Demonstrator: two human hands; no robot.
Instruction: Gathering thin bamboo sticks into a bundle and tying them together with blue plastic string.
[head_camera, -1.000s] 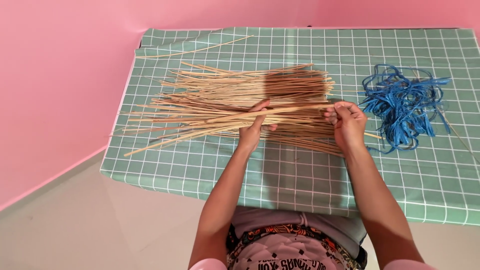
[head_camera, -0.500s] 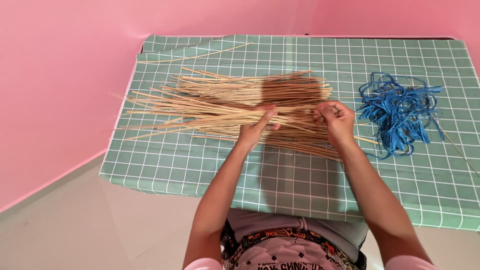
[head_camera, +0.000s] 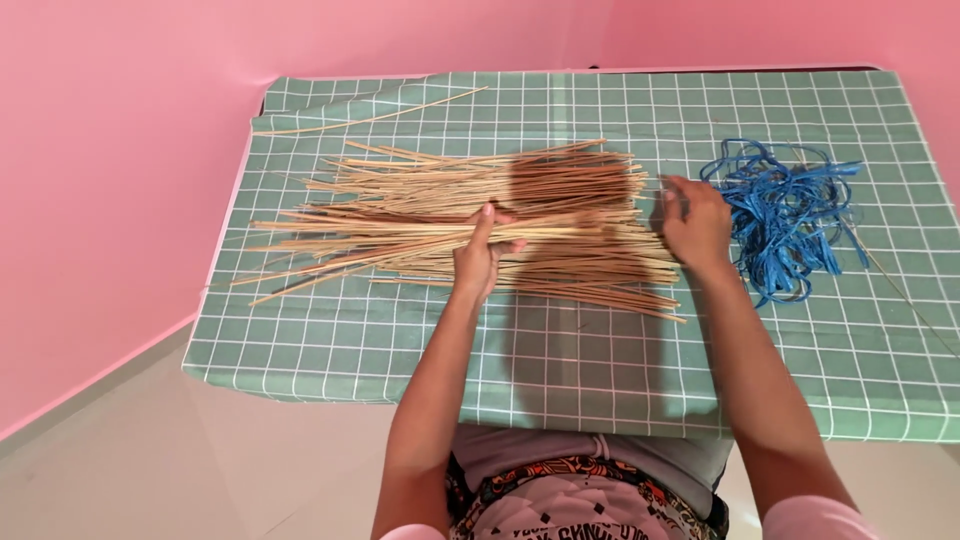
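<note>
Near counter (head_camera: 560, 370) strip is open for passage; stick pile (head_camera: 480, 215) blocks the middle, blue cord tangle (head_camera: 790, 215) crowds the right.

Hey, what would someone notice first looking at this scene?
A wide bundle of pale straw sticks spreads across the middle of the green checked tablecloth, with the left hand resting on it and the right hand at its right end. Right of that lies a tangle of blue cord, all against bright pink walls.

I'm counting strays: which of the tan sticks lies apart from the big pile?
The single thin stick near the table's far left corner, lying alone on the green checked cloth, beyond the pile under both hands.
</note>
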